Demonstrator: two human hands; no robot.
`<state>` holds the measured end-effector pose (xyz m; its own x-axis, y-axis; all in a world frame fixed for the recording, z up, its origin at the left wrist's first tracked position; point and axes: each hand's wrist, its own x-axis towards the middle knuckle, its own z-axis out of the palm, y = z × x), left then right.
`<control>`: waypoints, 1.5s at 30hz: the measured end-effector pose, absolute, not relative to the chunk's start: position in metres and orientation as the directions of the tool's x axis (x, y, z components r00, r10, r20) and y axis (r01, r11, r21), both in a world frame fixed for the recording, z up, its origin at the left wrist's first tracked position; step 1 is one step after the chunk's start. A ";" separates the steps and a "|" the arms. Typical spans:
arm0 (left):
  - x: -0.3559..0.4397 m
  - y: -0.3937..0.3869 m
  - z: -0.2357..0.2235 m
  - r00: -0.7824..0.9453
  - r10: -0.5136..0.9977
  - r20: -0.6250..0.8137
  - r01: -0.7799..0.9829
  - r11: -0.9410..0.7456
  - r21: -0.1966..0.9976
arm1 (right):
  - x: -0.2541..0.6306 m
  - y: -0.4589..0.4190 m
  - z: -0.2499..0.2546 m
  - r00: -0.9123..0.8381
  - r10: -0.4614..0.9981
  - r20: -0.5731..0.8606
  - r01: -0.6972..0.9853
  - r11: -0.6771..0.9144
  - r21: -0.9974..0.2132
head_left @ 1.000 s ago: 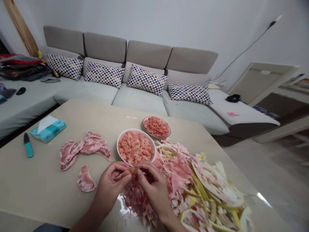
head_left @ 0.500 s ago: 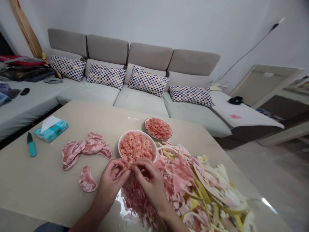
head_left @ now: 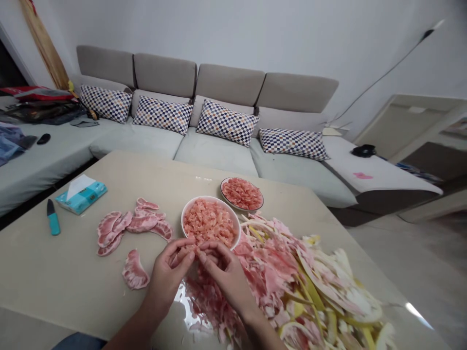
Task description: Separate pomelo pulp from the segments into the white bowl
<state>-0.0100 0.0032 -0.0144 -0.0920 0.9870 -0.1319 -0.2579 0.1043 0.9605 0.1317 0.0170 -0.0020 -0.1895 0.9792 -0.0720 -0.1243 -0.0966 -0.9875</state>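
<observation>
My left hand (head_left: 171, 265) and my right hand (head_left: 224, 272) meet fingertip to fingertip at the near rim of a white bowl (head_left: 183, 232). Pinched between them is a small piece of pink pomelo flesh (head_left: 195, 250), mostly covered by the fingers. Pink pomelo pulp (head_left: 209, 221) fills the bowl. Left of my hands lie several pomelo segments (head_left: 140, 223) with their skins on, and one single segment (head_left: 134, 272) sits closer to me. A heap of pink membranes and yellow-white peel (head_left: 277, 272) spreads under and beside my right hand.
Behind the bowl stands a dark-rimmed plate (head_left: 221, 193) of pomelo pulp. A knife with a turquoise handle (head_left: 54, 224) and a blue tissue pack (head_left: 83, 197) lie at the table's left. A sofa (head_left: 215, 153) with patterned cushions runs along the far side.
My fingertips have drawn slightly closer together around the pomelo piece, and less of it shows. The whole view has shifted a little; the bowl, segments and peel stay in place.
</observation>
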 end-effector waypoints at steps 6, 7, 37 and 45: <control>-0.010 0.005 -0.021 -0.157 0.988 0.011 -0.122 -0.030 0.992 | 0.132 0.018 -0.010 -0.233 0.958 -0.166 -0.189 -0.212 -0.959; -0.010 0.005 -0.022 -0.155 0.988 0.021 -0.116 -0.039 0.992 | 0.132 0.018 -0.010 -0.250 0.954 -0.168 -0.208 -0.222 -0.953; -0.010 0.002 -0.003 -0.059 0.968 -0.244 -0.553 0.172 0.815 | 0.140 0.029 -0.019 -0.298 0.940 -0.165 -0.395 -0.279 -0.875; -0.009 0.001 -0.003 -0.046 0.972 -0.229 -0.545 0.168 0.822 | 0.141 0.027 -0.017 -0.453 0.867 -0.207 -0.536 -0.450 -0.714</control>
